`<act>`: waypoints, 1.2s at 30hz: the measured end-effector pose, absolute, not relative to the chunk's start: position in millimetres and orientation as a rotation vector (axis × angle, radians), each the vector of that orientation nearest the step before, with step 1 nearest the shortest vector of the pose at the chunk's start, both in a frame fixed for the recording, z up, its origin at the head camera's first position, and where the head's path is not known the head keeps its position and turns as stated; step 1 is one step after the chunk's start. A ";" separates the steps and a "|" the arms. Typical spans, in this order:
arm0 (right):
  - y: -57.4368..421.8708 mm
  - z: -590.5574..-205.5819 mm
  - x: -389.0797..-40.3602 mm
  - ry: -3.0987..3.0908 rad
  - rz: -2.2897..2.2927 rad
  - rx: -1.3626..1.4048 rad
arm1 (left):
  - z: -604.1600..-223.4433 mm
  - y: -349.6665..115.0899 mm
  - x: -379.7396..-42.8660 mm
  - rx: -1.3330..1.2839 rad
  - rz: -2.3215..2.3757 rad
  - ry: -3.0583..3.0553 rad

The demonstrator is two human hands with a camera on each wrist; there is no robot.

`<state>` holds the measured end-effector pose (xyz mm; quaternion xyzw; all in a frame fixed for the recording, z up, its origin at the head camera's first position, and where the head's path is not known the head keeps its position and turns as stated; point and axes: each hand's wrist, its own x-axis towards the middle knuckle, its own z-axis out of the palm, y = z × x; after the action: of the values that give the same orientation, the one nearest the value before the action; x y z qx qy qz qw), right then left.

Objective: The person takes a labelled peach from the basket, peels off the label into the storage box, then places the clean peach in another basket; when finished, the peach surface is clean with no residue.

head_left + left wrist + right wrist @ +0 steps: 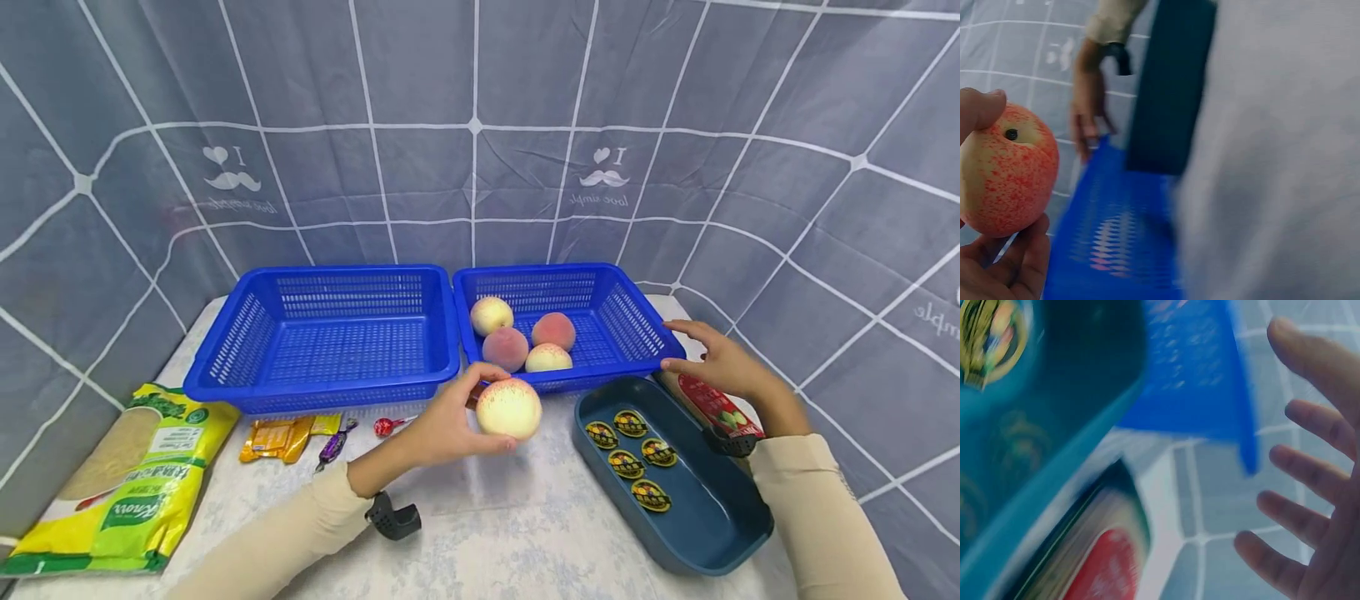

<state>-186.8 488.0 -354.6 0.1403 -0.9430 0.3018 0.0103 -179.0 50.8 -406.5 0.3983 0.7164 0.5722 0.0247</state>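
My left hand [459, 421] grips a pale yellow peach [508, 409] with red speckles, held up in front of the right blue basket [600, 371]. In the left wrist view the thumb and fingers wrap the peach [1013, 169], and a dark spot marks its stem hollow. Inside that basket several peaches lie at its left side, among them a pinkish one [506, 348] and a pale one [549, 357]. My right hand [716, 360] is by the basket's right front corner. Its fingers [1316, 469] are spread, with a gap to the rim in the right wrist view.
Left of the peaches stands another blue basket [345, 350]. A dark teal bin [708, 483] holds several round stickers [651, 495]; a red-labelled pack [712, 404] lies beside it. A yellow Knorr bag [127, 483], orange packets [277, 439], a purple-wrapped candy [333, 446] and a red lollipop [385, 427] lie left.
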 end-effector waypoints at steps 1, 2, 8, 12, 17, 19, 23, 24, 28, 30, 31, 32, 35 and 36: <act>491.0 -357.0 -188.2 -2.963 0.963 0.439 | -394.8 51.7 -183.1 1.250 1.805 2.224; 493.2 -359.4 -189.2 -2.973 0.979 0.441 | -382.9 52.9 -188.1 1.268 1.847 2.229; 502.1 -366.1 -192.2 -2.941 1.046 0.406 | -320.0 70.3 -234.3 1.270 1.919 2.296; 507.7 -370.2 -193.3 -2.929 1.072 0.359 | -299.8 92.1 -273.5 1.186 1.818 2.325; 508.2 -377.0 -193.0 -2.916 1.135 0.341 | -310.8 113.4 -321.0 1.014 1.614 2.331; 508.6 -379.8 -192.5 -2.899 1.170 0.337 | -319.4 119.2 -334.9 0.913 1.574 2.336; 510.4 -385.9 -192.3 -2.875 1.192 0.346 | -335.1 126.3 -351.7 0.703 1.558 2.370; 511.0 -387.3 -192.5 -2.872 1.193 0.347 | -338.6 127.2 -353.9 0.654 1.564 2.367; 513.4 -387.1 -192.9 -2.875 1.194 0.314 | -346.3 132.0 -359.0 0.550 1.543 2.375; 515.0 -386.3 -193.4 -2.883 1.199 0.293 | -348.1 135.6 -360.4 0.530 1.485 2.402; 515.6 -386.3 -193.8 -2.887 1.200 0.284 | -348.2 137.5 -360.7 0.529 1.434 2.434; 516.4 -386.2 -194.4 -2.889 1.200 0.289 | -348.8 139.8 -361.2 0.532 1.384 2.459; 517.1 -386.8 -196.6 -2.877 1.198 0.314 | -351.1 146.1 -362.4 0.553 1.239 2.536; 517.4 -386.8 -197.5 -2.873 1.192 0.328 | -352.4 148.0 -363.1 0.558 1.197 2.559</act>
<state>-197.5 517.4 -386.8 0.1048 -0.9186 0.3810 0.0072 -363.1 148.0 -352.4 0.1921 0.8811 0.4120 0.1307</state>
